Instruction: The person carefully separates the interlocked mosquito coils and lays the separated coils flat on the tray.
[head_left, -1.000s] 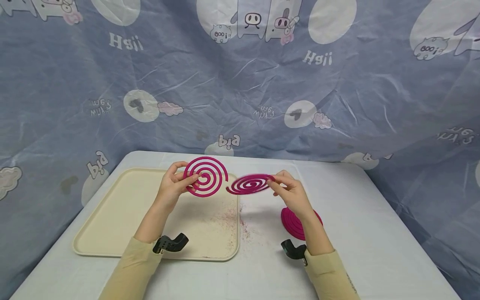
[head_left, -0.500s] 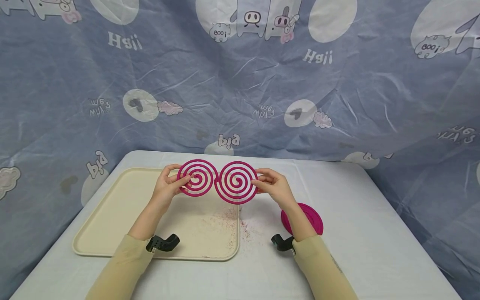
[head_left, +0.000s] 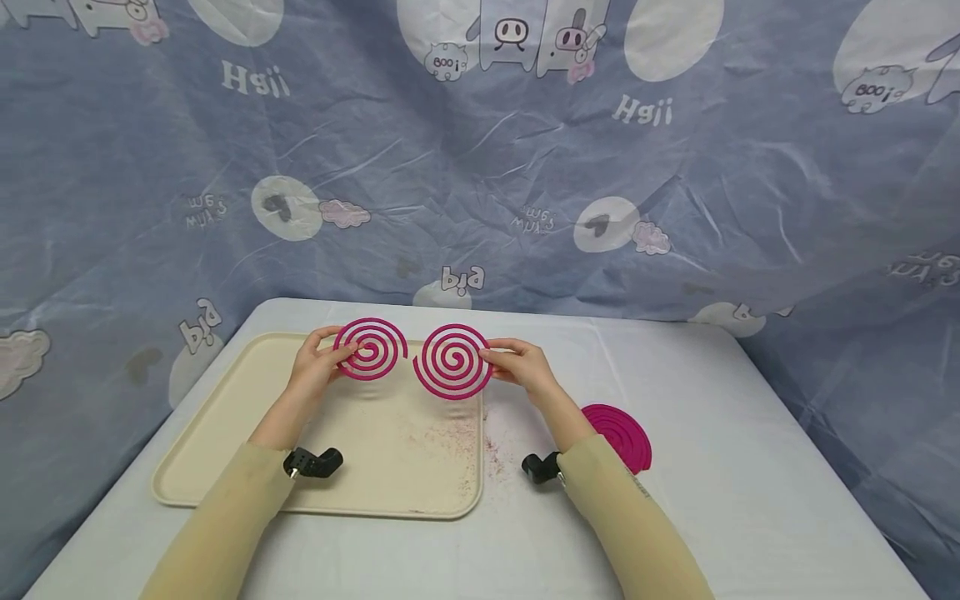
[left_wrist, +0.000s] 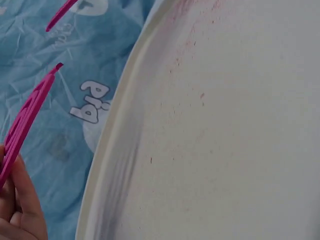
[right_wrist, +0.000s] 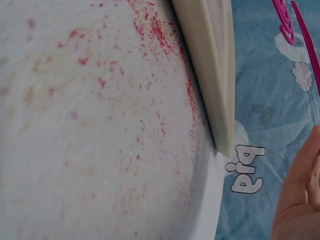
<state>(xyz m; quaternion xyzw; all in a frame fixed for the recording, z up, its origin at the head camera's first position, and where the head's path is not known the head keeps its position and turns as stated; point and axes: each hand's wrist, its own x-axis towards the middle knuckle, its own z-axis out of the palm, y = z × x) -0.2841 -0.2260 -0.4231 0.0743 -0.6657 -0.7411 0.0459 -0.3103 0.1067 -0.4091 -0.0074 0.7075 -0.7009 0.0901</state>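
Observation:
Two magenta mosquito coils are held up side by side above the tray, their flat spiral faces toward the head camera. My left hand [head_left: 309,367] pinches the left mosquito coil [head_left: 369,353] at its left side, thumb reaching across the rings. The right mosquito coil [head_left: 454,361] is pinched at its right edge by my right hand [head_left: 525,364]. A narrow gap parts the outer ends of the two coils. In the left wrist view the left coil shows nearly edge-on. Behind my right forearm, more magenta coil [head_left: 626,437] lies on the table, partly hidden by the sleeve.
A cream tray [head_left: 225,450] covers the left part of the white table [head_left: 735,467]. Reddish crumbs [right_wrist: 159,30] are scattered over the tray's right end and the tabletop beside it. A blue patterned cloth [head_left: 480,167] hangs behind the table.
The right coil has turned from nearly flat to facing the head camera. Both hands have shifted left with their coils. The coils' ends, overlapping half a second ago, are now apart.

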